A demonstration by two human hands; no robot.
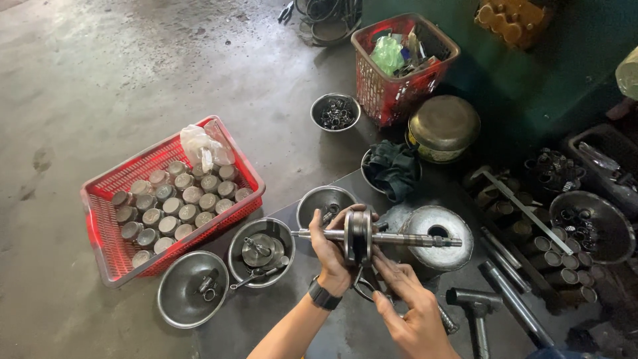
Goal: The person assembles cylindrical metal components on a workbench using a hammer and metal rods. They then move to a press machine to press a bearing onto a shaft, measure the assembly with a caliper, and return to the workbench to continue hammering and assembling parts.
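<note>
My left hand (330, 256) grips a steel crankshaft (372, 237) by its round centre webs, holding it level above a dark metal work plate (345, 326). Its two shafts stick out left and right. My right hand (405, 302) is under it, fingers touching the connecting rod that hangs from the webs. A black watch sits on my left wrist.
A red basket (106, 199) of several round metal pieces lies on the concrete at left. Steel bowls (193, 289) with small parts stand close by. A hammer (475, 306), rods and a perforated metal dome (438, 233) lie at right. Another red basket (372, 80) stands at the back.
</note>
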